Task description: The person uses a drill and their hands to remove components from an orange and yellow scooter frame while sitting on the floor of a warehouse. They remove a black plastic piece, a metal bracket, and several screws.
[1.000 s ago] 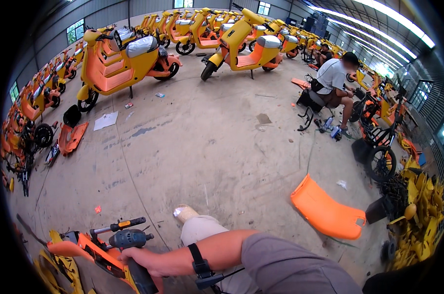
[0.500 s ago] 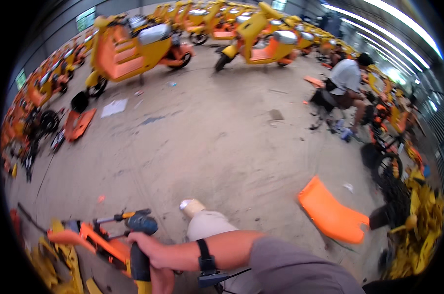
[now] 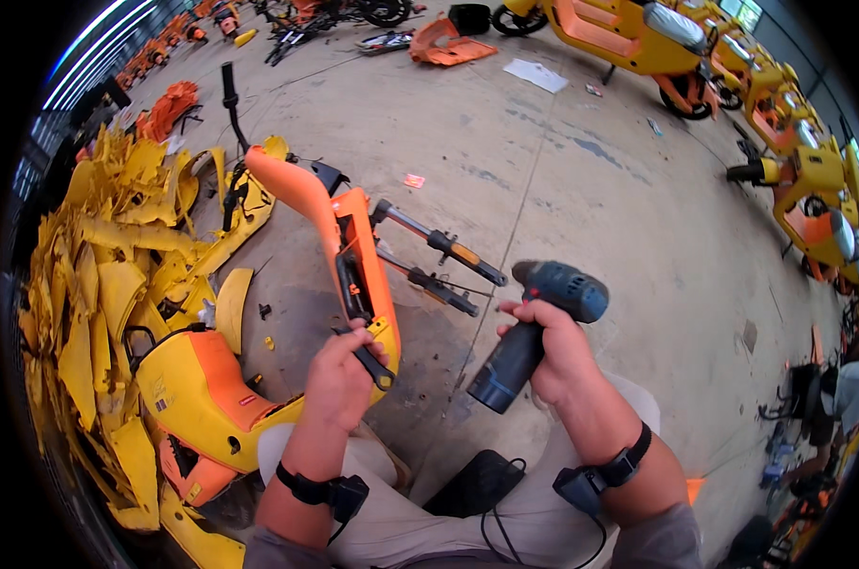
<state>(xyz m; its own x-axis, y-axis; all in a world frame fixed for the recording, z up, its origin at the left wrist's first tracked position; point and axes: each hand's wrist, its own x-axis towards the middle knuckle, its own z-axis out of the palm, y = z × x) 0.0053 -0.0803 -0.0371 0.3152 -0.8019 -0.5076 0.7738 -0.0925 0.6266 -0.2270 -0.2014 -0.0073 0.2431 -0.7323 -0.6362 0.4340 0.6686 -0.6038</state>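
My right hand [image 3: 555, 349] grips a dark blue and black cordless drill [image 3: 573, 292], its head up and its long black base pointing down to the left. The drill is held apart from the partly stripped orange-and-yellow scooter [image 3: 372, 275] in front of me. My left hand [image 3: 342, 379] is closed around a dark wrench-like tool [image 3: 376, 368] with a rounded end. That hand is right against the scooter's orange-and-yellow front panel, over its lower part. Beyond the panel, the fork legs [image 3: 439, 242] stick out to the right, without a wheel. The scooter's handlebar [image 3: 230, 95] rises at the far left.
A heap of yellow plastic panels [image 3: 97, 303] lies at the left. An orange panel [image 3: 448, 44] and a white sheet [image 3: 535, 75] are on the floor ahead. Yellow scooters [image 3: 813, 199] stand along the right. A seated person [image 3: 851, 394] is at the far right.
The view has swung left, bringing the scooter nearer the middle. My right hand, with the drill, has drawn away from the scooter's fork. My left hand with the dark tool now shows clearly.
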